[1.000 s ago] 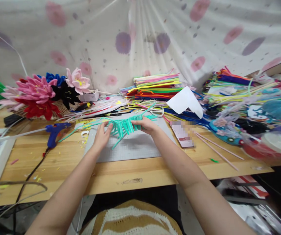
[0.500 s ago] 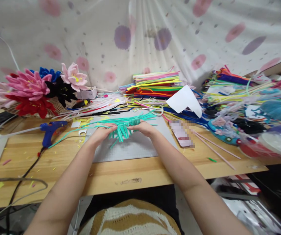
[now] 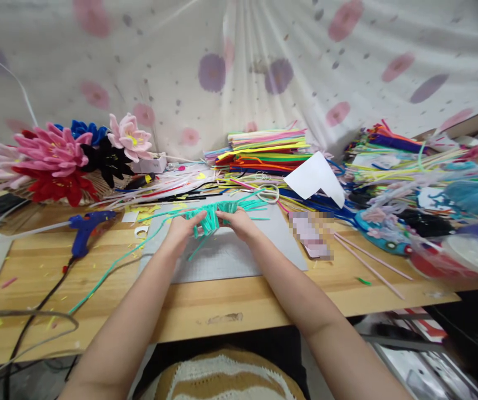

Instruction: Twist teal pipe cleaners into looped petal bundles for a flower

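Note:
A bunched row of looped teal pipe cleaners [image 3: 208, 219] is held up between my two hands, above a grey cutting mat [image 3: 222, 262]. My left hand [image 3: 184, 226] pinches its left end, with the thumb lying along the loops. At the other end my right hand [image 3: 234, 219] closes on it, thumb on the near side. One long teal strand trails from the left side down across the wood, and a short end hangs below the loops. More straight teal pipe cleaners [image 3: 256, 205] lie behind the hands on the mat. The fingers behind the loops are hidden.
A blue glue gun [image 3: 85, 229] with its cord lies at left. Fuzzy flowers [image 3: 55, 150] stand behind it. Stacked coloured pipe cleaners [image 3: 267, 147], white paper [image 3: 316, 179], a partly blurred phone [image 3: 311, 236] and pink stems [image 3: 370, 261] occupy the back and right.
My hands have shifted slightly and the loops now sit more spread between my thumbs. The long teal strand's loose end reaches further toward the table's front. The view has tilted a little.

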Tool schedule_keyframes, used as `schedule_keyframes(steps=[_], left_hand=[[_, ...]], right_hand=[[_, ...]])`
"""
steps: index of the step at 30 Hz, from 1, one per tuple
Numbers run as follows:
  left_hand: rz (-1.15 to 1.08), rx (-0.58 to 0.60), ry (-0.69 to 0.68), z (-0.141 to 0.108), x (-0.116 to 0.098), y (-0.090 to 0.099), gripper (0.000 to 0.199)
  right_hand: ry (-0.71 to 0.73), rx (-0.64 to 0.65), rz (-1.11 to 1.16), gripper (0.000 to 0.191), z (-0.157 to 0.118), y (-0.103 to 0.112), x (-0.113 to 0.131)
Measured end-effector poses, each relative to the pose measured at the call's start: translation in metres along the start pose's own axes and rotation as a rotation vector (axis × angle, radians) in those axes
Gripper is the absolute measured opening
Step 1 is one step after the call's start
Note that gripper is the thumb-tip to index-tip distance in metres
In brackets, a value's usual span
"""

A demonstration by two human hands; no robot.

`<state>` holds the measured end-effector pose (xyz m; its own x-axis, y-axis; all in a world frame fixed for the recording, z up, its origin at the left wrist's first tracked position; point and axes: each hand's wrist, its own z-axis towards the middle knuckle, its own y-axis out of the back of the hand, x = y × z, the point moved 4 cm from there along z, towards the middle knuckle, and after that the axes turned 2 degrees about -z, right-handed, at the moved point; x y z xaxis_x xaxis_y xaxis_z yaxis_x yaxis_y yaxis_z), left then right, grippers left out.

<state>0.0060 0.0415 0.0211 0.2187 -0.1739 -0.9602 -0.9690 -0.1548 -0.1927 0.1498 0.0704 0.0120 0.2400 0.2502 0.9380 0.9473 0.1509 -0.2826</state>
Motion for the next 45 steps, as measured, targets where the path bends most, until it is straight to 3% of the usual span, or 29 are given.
schedule_keyframes(steps=[6, 10, 12, 17, 22, 25, 29, 34, 39, 45], left_hand=[[-0.141, -0.161, 0.018, 0.000, 0.002, 0.000, 0.032], [-0.162, 0.046, 0.074, -0.002, -0.001, -0.005, 0.033], [-0.168, 0.077, 0.096, -0.004, -0.002, -0.006, 0.029], [-0.167, -0.102, 0.061, 0.001, 0.000, 0.003, 0.020], [-0.281, -0.265, -0.027, 0.005, 0.004, 0.001, 0.020], [-0.415, -0.366, -0.012, 0.004, 0.007, -0.006, 0.019], [-0.448, -0.357, -0.026, 0.005, 0.007, -0.010, 0.020], [-0.299, -0.199, -0.034, 0.007, 0.008, -0.007, 0.033], [-0.232, -0.266, -0.005, 0.008, 0.010, -0.001, 0.034], [-0.227, -0.369, -0.016, 0.010, 0.010, 0.003, 0.034]], right_hand=[[-0.022, 0.054, 0.103, 0.024, -0.006, -0.008, 0.003], [-0.065, 0.166, 0.136, 0.030, -0.009, -0.011, 0.001], [-0.078, 0.139, 0.114, 0.033, -0.007, -0.010, -0.002], [-0.081, -0.090, 0.002, 0.032, -0.002, -0.002, -0.008], [-0.133, 0.003, 0.078, 0.021, 0.000, -0.015, -0.012], [-0.110, -0.074, 0.183, 0.022, -0.001, -0.021, -0.014], [-0.052, -0.080, 0.235, 0.034, -0.002, -0.025, -0.014], [-0.065, -0.026, 0.210, 0.038, 0.000, -0.024, -0.019], [-0.085, -0.071, 0.097, 0.036, 0.001, -0.017, -0.020], [-0.072, -0.009, -0.010, 0.026, 0.001, -0.014, -0.014]])
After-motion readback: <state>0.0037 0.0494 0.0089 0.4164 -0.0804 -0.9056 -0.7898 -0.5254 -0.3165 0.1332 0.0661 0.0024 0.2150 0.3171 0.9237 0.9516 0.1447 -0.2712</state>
